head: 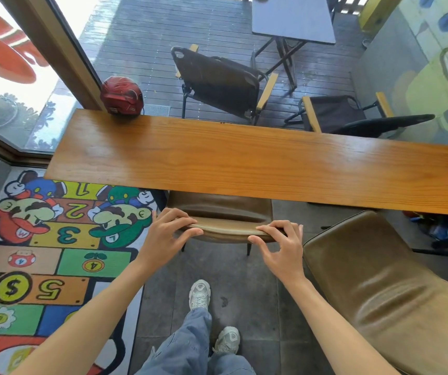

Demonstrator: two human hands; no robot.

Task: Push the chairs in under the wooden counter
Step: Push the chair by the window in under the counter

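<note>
A long wooden counter (244, 161) runs across the view. A brown leather chair (225, 212) stands at its near edge, with the front of its seat hidden under the counter. My left hand (168, 236) grips the left end of the chair's backrest top. My right hand (282, 247) rests on the right end of that backrest, fingers curled over the rim. A second brown leather chair (379, 282) stands to the right, out from the counter and turned at an angle.
A red helmet (121, 96) sits on the counter's far left corner. A colourful hopscotch rug (41, 253) covers the floor to the left. My feet (212, 315) stand on grey tiles behind the chair. Beyond the glass are folding chairs (222, 82) and a table (293, 20).
</note>
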